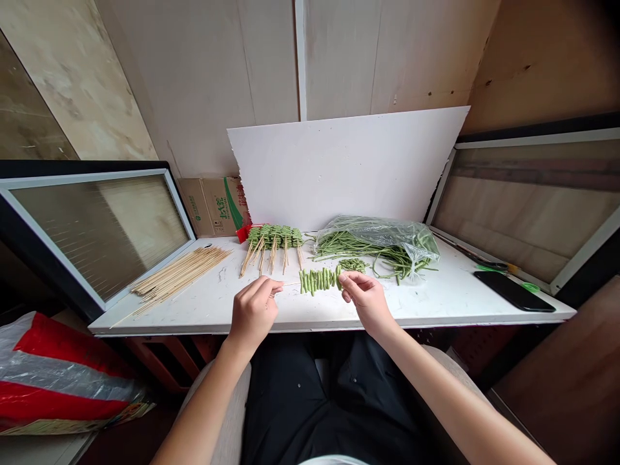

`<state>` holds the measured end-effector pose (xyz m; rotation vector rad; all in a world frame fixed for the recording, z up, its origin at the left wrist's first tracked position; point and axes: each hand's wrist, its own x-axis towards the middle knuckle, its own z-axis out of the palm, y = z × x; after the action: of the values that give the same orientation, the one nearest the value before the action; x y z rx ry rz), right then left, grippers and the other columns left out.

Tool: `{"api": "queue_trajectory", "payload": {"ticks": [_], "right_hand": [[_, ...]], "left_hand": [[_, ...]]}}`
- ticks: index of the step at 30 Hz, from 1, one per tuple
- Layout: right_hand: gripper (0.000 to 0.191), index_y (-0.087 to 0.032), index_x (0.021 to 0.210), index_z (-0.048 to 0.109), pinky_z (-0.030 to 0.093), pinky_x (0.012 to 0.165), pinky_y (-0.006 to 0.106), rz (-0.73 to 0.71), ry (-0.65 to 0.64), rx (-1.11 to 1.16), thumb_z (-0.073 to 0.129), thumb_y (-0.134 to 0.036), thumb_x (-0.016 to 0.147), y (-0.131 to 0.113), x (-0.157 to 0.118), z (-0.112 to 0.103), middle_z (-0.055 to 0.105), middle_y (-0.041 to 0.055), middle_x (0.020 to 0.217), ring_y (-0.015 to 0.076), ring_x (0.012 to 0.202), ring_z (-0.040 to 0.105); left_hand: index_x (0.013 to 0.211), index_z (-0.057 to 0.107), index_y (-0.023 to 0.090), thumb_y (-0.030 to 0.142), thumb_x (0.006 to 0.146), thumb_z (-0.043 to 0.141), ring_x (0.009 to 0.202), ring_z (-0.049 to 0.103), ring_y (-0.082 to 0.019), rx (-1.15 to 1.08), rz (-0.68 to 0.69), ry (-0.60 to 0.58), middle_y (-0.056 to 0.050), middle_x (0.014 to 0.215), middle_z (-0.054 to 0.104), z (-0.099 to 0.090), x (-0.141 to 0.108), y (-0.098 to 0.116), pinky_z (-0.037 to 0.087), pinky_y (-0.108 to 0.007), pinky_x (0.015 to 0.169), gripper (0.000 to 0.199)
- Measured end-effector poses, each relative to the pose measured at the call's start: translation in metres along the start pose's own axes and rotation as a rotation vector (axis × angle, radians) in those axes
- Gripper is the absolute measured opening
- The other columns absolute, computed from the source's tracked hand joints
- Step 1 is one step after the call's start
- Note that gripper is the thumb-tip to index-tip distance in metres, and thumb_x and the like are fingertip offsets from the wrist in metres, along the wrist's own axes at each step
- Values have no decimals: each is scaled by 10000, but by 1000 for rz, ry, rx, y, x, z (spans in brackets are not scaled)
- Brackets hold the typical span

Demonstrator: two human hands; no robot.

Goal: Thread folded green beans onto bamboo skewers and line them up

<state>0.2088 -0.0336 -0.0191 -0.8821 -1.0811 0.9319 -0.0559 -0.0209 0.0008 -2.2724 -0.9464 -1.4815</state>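
Note:
Above the front part of the white table, a row of short green bean pieces (317, 280) is threaded side by side on a thin wooden skewer (291, 283). My left hand (254, 309) is closed on the skewer's bare left end. At the row's right end, my right hand (367, 298) pinches a bean piece between thumb and fingers. A small pile of cut bean pieces (352, 265) lies just behind my right hand. Finished bean skewers (274, 237) are stacked behind my left hand, their bare sticks pointing forward.
Bare skewers (181, 274) lie spread on the left of the table (290, 316). Long green beans (358, 245) stick out of a clear plastic bag (421, 242). A black phone (513, 290) is at the right, scissors (484, 260) behind it. A cardboard box (213, 206) stands back left.

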Motion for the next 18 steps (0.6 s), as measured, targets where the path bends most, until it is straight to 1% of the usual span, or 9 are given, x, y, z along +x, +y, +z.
{"api": "queue_trajectory", "payload": {"ticks": [2, 5, 7, 9, 11, 13, 16, 18], "right_hand": [[265, -245, 794, 785, 418, 573, 335, 10, -12, 28, 860, -499, 783, -2, 1, -1, 679, 14, 772, 129, 552, 471], [328, -234, 899, 804, 408, 534, 318, 7, -14, 86, 742, -553, 856, -3, 10, -9, 708, 59, 849, 186, 688, 563], [377, -229, 959, 807, 410, 520, 303, -1, 20, 103, 671, -571, 878, 0, 20, -21, 720, 76, 879, 211, 771, 591], [373, -225, 976, 808, 411, 522, 286, -3, 73, 52, 673, -550, 856, 5, 33, -37, 728, 72, 877, 208, 784, 593], [364, -214, 969, 812, 417, 538, 278, 4, 122, -96, 692, -526, 825, 13, 46, -56, 738, 71, 872, 212, 795, 605], [360, -203, 953, 818, 456, 589, 302, -4, 140, -352, 691, -511, 816, 23, 57, -75, 760, 85, 883, 239, 821, 635], [284, -192, 922, 830, 510, 765, 390, -77, 73, -805, 674, -412, 830, 36, 66, -101, 796, 121, 947, 286, 867, 671], [220, -191, 877, 832, 496, 876, 421, -115, 17, -1047, 684, -347, 826, 44, 69, -114, 802, 137, 954, 307, 901, 684]], "left_hand": [[899, 671, 213, -29, 904, 486, 803, 748, -177, -14, -17, -1, -23, 828, 744, 0, 0, -2, 589, -263, 695, 305], [905, 677, 214, -9, 916, 492, 809, 752, -179, -27, -34, -1, -28, 838, 750, 2, 0, -5, 595, -264, 696, 290], [913, 681, 216, 4, 928, 496, 816, 753, -181, -22, -44, -2, -28, 831, 745, 4, -1, -7, 590, -263, 692, 281], [916, 682, 216, 14, 940, 499, 815, 751, -181, -13, -53, -3, -27, 826, 744, 4, -1, -8, 580, -262, 686, 273], [910, 681, 214, 23, 950, 503, 812, 748, -179, -9, -58, -3, -26, 834, 749, 5, -2, -10, 569, -262, 684, 265], [906, 681, 212, 31, 957, 511, 812, 746, -177, -8, -60, -5, -26, 847, 755, 5, -2, -11, 560, -263, 688, 253], [910, 686, 209, 46, 963, 527, 812, 741, -175, -9, -65, -11, -26, 855, 754, 5, -3, -13, 554, -262, 693, 234], [916, 690, 210, 51, 966, 528, 810, 739, -176, -7, -71, -13, -26, 846, 748, 5, -3, -13, 549, -259, 688, 232]]}}
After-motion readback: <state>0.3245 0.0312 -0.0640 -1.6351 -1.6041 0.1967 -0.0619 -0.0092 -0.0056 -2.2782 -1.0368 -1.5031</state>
